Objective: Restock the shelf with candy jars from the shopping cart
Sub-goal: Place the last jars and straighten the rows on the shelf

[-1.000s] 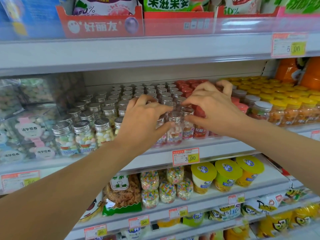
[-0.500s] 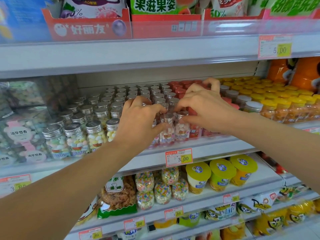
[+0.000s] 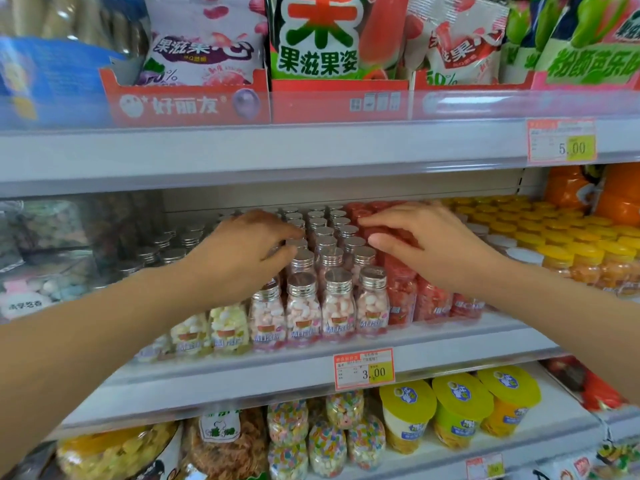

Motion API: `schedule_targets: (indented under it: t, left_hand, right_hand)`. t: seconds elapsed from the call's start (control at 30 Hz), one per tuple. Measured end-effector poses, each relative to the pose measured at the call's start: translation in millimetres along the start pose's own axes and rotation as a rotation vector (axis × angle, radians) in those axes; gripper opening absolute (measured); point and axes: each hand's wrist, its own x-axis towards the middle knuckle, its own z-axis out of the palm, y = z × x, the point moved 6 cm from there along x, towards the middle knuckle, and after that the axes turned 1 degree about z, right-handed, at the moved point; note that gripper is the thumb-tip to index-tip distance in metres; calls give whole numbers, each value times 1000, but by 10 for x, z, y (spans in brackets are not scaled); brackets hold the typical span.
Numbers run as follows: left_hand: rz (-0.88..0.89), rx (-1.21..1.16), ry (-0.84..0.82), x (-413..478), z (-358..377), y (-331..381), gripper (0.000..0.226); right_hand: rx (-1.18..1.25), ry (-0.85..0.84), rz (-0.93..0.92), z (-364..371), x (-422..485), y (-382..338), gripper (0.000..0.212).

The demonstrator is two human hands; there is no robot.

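Note:
Rows of small clear candy jars (image 3: 337,299) with silver caps stand on the middle shelf (image 3: 242,368), pink and white sweets inside. My left hand (image 3: 242,251) reaches over the jars left of these rows, its curved forefinger and thumb touching a silver cap a few rows back. My right hand (image 3: 429,251) rests with relaxed fingers on the lids of the red jars (image 3: 401,296) just right of the silver-capped rows. Neither hand lifts a jar. The shopping cart is out of view.
Yellow-lidded jars (image 3: 571,251) fill the shelf's right side, and blurred silver-capped jars (image 3: 173,252) fill its left. The upper shelf (image 3: 311,150) hangs low over the jars and carries snack bags. Below are yellow cups (image 3: 460,407) and candy tubs. A price tag (image 3: 363,368) hangs on the shelf edge.
Both hands have left the front-row jars they were closed around, moved apart and reached further back. The view has moved closer to the shelf.

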Motion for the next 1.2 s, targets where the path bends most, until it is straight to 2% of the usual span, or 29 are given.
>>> schedule_targets:
  t: [0.23,0.4,0.7,1.03,1.1,1.2]
  left_hand:
    - [-48,-114,-194,202,187,-250,31]
    - [-31,-96,-171,300,245,-321,31]
    - [-20,-173,-115,389,229,-360,29]
    - [-14,-275,-180,278,208,-358,31]
    - [-41,-364,-208,263,173,-357,36]
    - [-81,-421,-114,299,125,-406,21]
  right_hand:
    - [185,-257,45,240,267,61,33]
    - [201,-347,47,423,462,26,36]
    - [100,-337,-27,470,512,-69,33]
    - [386,-439,4,449,397,-18,34]
    - [406,-401,41,411,407,37,32]
    - [269,-276,105,363,437,167,25]
